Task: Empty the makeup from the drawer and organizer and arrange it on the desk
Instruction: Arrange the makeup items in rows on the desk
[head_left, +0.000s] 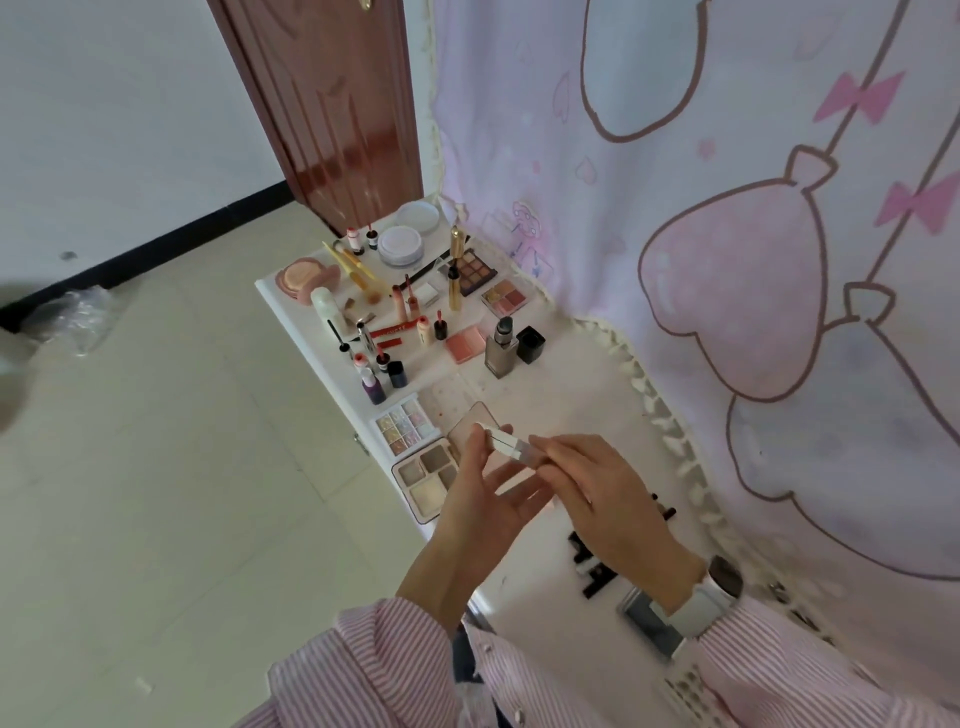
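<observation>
Both my hands hold a small white tube (503, 442) above the white desk (561, 395). My left hand (480, 499) pinches its left end between thumb and fingertips, and my right hand (597, 488) grips the right end. Under the hands lie a grey-toned eyeshadow palette (423, 480), a glitter palette (405, 423) and a pale pink compact (467, 423). Farther along the desk stand several lip glosses, small bottles, brushes and palettes, among them a square foundation bottle (501, 351) and a black cap (530, 343). No drawer or organizer shows in this view.
A pink cartoon-print curtain (727, 234) with a frilled edge hangs along the desk's right side. A brown door (332, 114) stands behind the desk's far end. Tiled floor (156, 467) lies left. Dark small items (589, 569) and a phone-like object (647, 621) lie near my right wrist.
</observation>
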